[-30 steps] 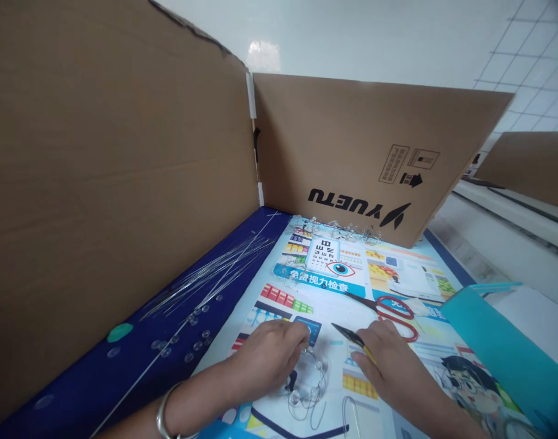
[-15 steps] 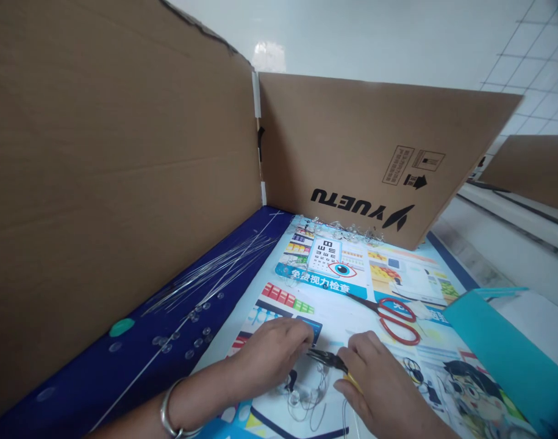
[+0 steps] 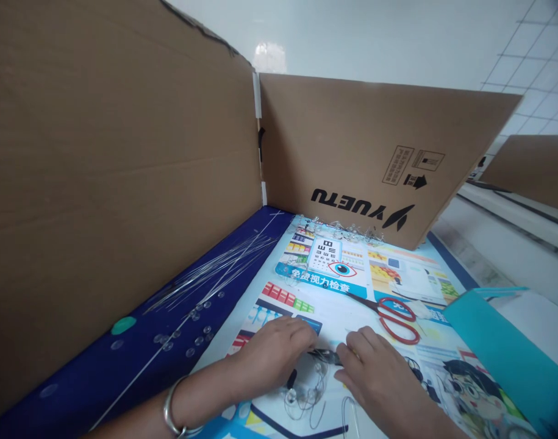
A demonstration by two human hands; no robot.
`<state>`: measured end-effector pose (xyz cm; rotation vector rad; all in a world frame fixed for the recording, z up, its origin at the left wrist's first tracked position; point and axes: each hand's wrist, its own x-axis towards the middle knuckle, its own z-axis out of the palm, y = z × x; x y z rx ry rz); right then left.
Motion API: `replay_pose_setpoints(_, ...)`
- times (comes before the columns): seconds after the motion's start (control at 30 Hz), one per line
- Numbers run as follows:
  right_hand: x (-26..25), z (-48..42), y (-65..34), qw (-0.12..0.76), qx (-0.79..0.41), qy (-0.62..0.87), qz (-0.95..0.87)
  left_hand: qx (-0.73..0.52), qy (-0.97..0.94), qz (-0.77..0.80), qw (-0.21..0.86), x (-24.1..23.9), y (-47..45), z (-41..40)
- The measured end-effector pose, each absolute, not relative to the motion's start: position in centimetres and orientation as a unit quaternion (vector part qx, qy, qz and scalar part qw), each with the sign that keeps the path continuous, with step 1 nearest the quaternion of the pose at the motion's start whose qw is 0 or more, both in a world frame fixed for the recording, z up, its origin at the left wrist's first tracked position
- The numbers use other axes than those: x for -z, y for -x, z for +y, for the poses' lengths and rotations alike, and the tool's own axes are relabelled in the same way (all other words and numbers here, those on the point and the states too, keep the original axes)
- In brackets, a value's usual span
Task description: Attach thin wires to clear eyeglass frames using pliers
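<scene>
My right hand is wrapped round a pair of pliers with dark jaws that point left. The jaws reach to the fingertips of my left hand, which are pinched together. The left hand seems to hold an end of thin wire, though the grip itself is hidden behind the fingers. Below the pliers the wire lies in loose loops, with clear round beads on it. A bent piece of wire lies near my right wrist.
Red-handled scissors lie beyond my right hand. Straight wires and several loose clear beads rest on the blue surface at left. Beaded wire pieces line the foot of the cardboard wall. A teal folder is at right.
My right hand has turned over slightly, and its fingers now cover more of the pliers. My left hand has shifted a little to the right.
</scene>
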<state>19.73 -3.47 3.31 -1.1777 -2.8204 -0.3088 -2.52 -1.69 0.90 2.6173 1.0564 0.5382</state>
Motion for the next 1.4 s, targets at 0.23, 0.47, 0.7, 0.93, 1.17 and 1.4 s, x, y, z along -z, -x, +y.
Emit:
replay_pose_setpoints(0.23,-2.5,-3.9,-19.9,0.052,0.077,0.395,-0.914,-0.202,-0.892,0.372,0.158,-1.8,2.6,-1.6)
replay_pose_setpoints(0.47,-2.0,-3.7,-20.5,0.056,0.039,0.417,-0.906,-0.198,-0.888,0.386,0.152,-3.3,3.3,-1.8)
replay_pose_setpoints(0.7,-2.0,-3.5,-20.6,0.058,0.025,0.423,-0.904,-0.238,-0.862,0.413,0.172,-2.1,2.6,-1.9)
replay_pose_setpoints(0.93,-2.1,-3.6,-20.8,0.057,0.023,0.420,-0.905,-0.248,-0.853,0.403,0.218,-1.2,2.4,-1.7)
replay_pose_setpoints(1.17,-1.7,-3.7,-20.8,0.069,0.030,0.418,-0.905,-0.212,-0.869,0.407,0.183,-1.3,2.4,-1.8)
replay_pose_setpoints(1.4,-1.8,-3.8,-20.8,0.080,-0.016,0.428,-0.900,-0.223,-0.876,0.376,0.204,-0.8,2.7,-1.5)
